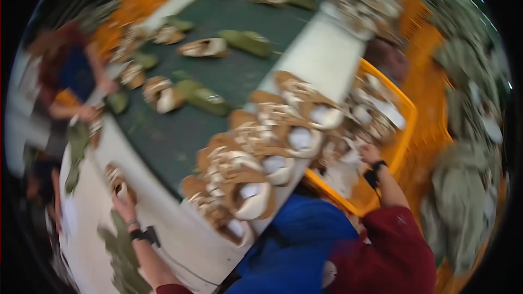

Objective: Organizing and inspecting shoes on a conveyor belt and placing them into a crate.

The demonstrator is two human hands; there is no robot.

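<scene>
My left hand grips the heel end of a tan and cream lace-up shoe over the white tabletop. Beside that forearm lie green, shoe-length pieces; blur hides what they are. My right hand reaches into a yellow crate, its fingers curled next to crumpled white material and loose shoes. What those fingers hold, if anything, I cannot make out. Between my arms, a row of several tan and cream shoes stands packed side by side along the table edge, openings toward me.
A dark green belt carries shoes paired with green pieces. Across it on the left, another person's hands work at the edge. More orange crates and heaped greyish-green material stand to the right.
</scene>
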